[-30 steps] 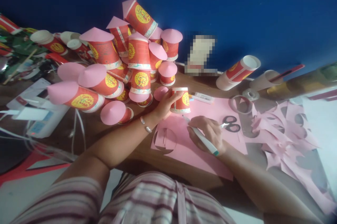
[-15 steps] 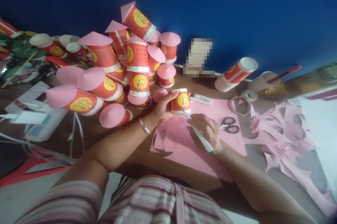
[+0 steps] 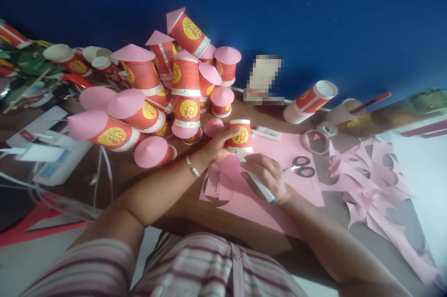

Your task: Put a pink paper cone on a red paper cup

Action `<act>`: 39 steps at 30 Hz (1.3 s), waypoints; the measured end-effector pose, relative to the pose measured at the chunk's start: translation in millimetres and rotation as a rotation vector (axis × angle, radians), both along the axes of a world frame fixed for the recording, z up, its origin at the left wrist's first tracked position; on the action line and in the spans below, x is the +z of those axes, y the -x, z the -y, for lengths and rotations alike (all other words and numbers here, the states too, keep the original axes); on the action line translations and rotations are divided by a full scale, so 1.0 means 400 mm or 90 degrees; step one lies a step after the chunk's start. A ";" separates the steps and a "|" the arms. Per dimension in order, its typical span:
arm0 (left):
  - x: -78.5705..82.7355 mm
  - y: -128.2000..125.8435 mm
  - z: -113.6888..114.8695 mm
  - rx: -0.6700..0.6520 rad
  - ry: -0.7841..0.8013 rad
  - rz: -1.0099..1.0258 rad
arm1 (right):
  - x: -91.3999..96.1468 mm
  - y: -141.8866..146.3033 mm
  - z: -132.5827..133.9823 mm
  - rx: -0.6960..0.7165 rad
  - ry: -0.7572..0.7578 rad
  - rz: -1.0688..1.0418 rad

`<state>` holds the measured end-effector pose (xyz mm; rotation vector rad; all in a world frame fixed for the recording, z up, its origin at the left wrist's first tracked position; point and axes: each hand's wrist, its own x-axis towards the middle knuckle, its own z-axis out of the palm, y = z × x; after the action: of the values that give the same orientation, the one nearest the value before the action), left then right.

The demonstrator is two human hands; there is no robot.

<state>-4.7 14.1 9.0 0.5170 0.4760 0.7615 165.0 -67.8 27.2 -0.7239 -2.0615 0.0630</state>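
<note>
1. Capped cups [image 3: 141, 73], 10 o'clock: I judge done.
2. Left hand [image 3: 220, 144]: holding uncapped cup [image 3: 241, 138], just off centre toward 3 o'clock; unfinished, I judge.
3. Right hand [image 3: 267, 173]: gripping pen-like tool [image 3: 264, 191] near its rim.

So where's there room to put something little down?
Bare table shows between the left forearm and the near-left edge of the pink sheet. A narrow bare strip lies behind the small white item. It's crowded at left with piled pink-topped cups, at right with pink scraps, and mid-table, where the left hand holds a cup.
</note>
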 end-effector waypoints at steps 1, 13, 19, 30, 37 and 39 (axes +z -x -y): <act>0.001 -0.001 -0.002 0.015 0.006 0.000 | 0.002 -0.001 0.002 0.002 0.004 0.007; 0.007 -0.002 -0.006 0.044 -0.013 0.008 | 0.008 0.000 0.001 0.001 0.003 0.023; 0.006 -0.002 0.003 0.036 -0.033 -0.031 | 0.002 -0.002 0.004 0.026 0.024 0.034; 0.003 0.001 -0.014 0.054 -0.027 0.012 | 0.001 -0.009 0.007 -0.011 -0.012 0.044; -0.004 0.001 -0.005 -0.002 -0.041 0.005 | 0.001 -0.009 0.003 0.017 0.023 0.043; 0.000 0.002 -0.003 0.007 -0.041 -0.006 | 0.000 -0.008 0.004 0.020 0.028 0.041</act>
<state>-5.5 15.2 9.0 0.5782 0.4642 0.7869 168.3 -69.3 27.4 -0.7284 -2.1399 0.1044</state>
